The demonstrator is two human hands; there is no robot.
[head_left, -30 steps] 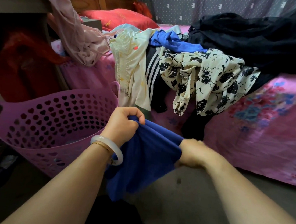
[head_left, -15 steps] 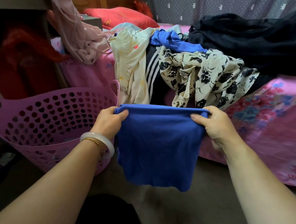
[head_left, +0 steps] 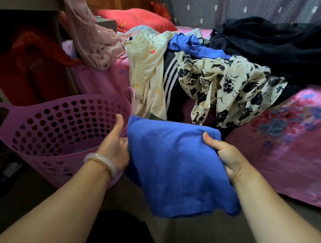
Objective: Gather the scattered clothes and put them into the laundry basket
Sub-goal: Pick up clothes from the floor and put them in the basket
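Holding a folded bright-blue cotton garment (head_left: 178, 168) between 2 hands, just right of the purple perforated plastic laundry basket (head_left: 55, 130). Left hand (head_left: 114, 146): thumb raised, fingers hidden beneath the cloth's edge; grip cannot be told. Right hand (head_left: 224, 156): thumb on top, fingers curled under, gripping. Remaining clothes heaped on the pink floral bedspread (head_left: 302, 140).

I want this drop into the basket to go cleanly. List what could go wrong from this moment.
1. The blue garment, held between the left hand and right hand, hangs beside the purple basket, not over it; its loose lower edge could catch the rim or spill onto the floor.
2. The floral garment and cream garment droop over the bed edge; brushing them might pull them down.
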